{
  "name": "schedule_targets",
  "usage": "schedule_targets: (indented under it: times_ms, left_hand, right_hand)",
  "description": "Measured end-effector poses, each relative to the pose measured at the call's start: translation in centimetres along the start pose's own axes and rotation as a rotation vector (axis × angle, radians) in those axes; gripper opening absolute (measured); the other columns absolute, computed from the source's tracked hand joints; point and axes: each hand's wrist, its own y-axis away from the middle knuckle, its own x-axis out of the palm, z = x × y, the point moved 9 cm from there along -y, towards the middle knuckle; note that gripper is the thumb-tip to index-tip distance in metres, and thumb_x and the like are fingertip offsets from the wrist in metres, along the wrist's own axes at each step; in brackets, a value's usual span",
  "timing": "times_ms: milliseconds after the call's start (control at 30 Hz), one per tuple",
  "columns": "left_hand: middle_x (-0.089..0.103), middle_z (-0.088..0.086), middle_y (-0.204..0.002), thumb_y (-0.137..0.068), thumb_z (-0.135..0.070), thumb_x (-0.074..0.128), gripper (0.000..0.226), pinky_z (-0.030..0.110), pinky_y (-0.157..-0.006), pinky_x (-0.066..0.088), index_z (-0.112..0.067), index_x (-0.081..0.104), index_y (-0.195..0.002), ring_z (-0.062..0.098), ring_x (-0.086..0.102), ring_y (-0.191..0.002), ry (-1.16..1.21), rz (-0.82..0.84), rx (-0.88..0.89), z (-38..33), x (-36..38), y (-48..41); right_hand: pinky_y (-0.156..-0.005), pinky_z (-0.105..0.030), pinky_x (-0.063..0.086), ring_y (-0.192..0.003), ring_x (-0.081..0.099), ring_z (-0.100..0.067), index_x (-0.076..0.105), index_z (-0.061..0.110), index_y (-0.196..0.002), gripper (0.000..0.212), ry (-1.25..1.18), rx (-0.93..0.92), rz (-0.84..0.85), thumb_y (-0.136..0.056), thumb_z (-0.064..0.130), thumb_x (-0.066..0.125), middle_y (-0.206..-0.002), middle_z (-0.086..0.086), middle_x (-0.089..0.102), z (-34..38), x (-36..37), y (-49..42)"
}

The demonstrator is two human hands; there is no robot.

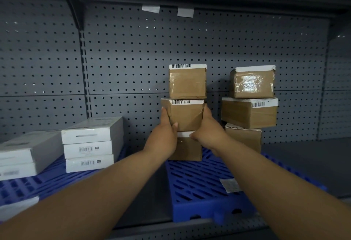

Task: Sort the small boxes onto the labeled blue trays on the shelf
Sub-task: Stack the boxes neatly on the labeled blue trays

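**Three high, and I have the middle one**

Head view: dead ahead at 12 o'clock stands a stack of three brown boxes on the right blue tray (199, 188). My left hand (167, 133) and right hand (207, 131) clamp the middle box (185, 115) from either side, fingers up its flanks and thumbs low on its front. It sits on the bottom box (187, 149) and carries the top box (187, 81). The tray's paper label (228, 184) lies at 5 o'clock from the stack, too blurred to read. At 3 o'clock a second brown stack (249, 113) stands just beside my right knuckles, its boxes plainly askew. At 9 o'clock, white boxes (89, 144) are piled on the left blue tray (47, 180).

The danger, as I judge it, is the loose top box. If I tilt or jerk the one I hold, the top box could slide off. Swinging my right hand outward could knock the crooked neighbour over.
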Motion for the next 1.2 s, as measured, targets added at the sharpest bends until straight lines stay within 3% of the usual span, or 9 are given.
schedule_targets:
  times_ms: [167, 333, 633, 1033, 1133, 1200]
  left_hand:
    - [0.059, 0.016, -0.122, -0.102, -0.028, 0.028, 0.059, 0.04, -0.088, 0.048, -0.019, -0.004, -0.151, 0.029, 0.059, -0.101, 0.002, -0.025, 0.015, 0.0, 0.1, -0.1]
    - [0.055, 0.014, -0.129, -0.103, -0.026, 0.027, 0.058, 0.03, -0.083, 0.042, -0.022, -0.004, -0.151, 0.027, 0.056, -0.106, 0.061, -0.023, -0.01, 0.7, 0.4, -0.6]
    - [0.05, 0.007, -0.138, -0.102, -0.026, 0.027, 0.054, 0.028, -0.091, 0.041, -0.024, 0.006, -0.152, 0.023, 0.053, -0.117, 0.117, -0.013, -0.005, 1.6, 1.6, -1.6]
    - [0.047, 0.004, -0.141, -0.102, -0.021, 0.026, 0.056, 0.023, -0.089, 0.038, -0.03, -0.001, -0.151, 0.019, 0.051, -0.116, 0.118, 0.029, -0.021, 1.9, 2.6, -2.3]
    - [0.046, 0.007, -0.141, -0.103, -0.024, 0.025, 0.057, 0.023, -0.083, 0.038, -0.027, -0.006, -0.151, 0.02, 0.051, -0.113, 0.14, 0.052, -0.033, 1.4, 2.7, -2.0]
    - [0.045, 0.011, -0.142, -0.103, -0.028, 0.024, 0.059, 0.025, -0.08, 0.039, -0.023, -0.01, -0.15, 0.022, 0.053, -0.111, 0.159, 0.052, -0.054, 0.9, 2.6, -1.8]
  right_hand:
    - [-0.091, -0.036, 0.049, -0.11, 0.055, -0.024, -0.008, 0.027, -0.151, 0.099, 0.058, -0.02, -0.003, -0.085, 0.0, 0.061, -0.135, -0.008, 0.05, 0.0, -0.3, -0.3]
    - [-0.091, -0.036, 0.05, -0.107, 0.056, -0.024, -0.01, 0.028, -0.151, 0.098, 0.109, -0.038, -0.001, -0.086, 0.003, 0.06, -0.134, -0.008, 0.051, -0.2, -0.3, -0.6]
    - [-0.091, -0.035, 0.049, -0.111, 0.056, -0.024, -0.005, 0.028, -0.151, 0.096, 0.102, -0.06, -0.022, -0.086, 0.005, 0.061, -0.137, -0.006, 0.05, -0.7, -0.7, -1.0]
    - [-0.098, -0.042, 0.047, -0.115, 0.053, -0.024, 0.002, 0.028, -0.151, 0.093, 0.016, -0.059, -0.008, -0.084, 0.006, 0.062, -0.135, -0.005, 0.051, -1.4, -0.9, -2.1]
    - [-0.102, -0.04, 0.044, -0.123, 0.049, -0.022, 0.007, 0.024, -0.151, 0.089, -0.095, -0.07, -0.02, -0.084, 0.021, 0.066, -0.141, -0.003, 0.046, -1.0, -1.3, -2.2]
    - [-0.11, -0.038, 0.035, -0.138, 0.035, -0.023, 0.0, 0.023, -0.152, 0.094, -0.161, -0.077, -0.08, -0.085, 0.039, 0.065, -0.155, -0.003, 0.028, -0.5, -2.1, -2.2]
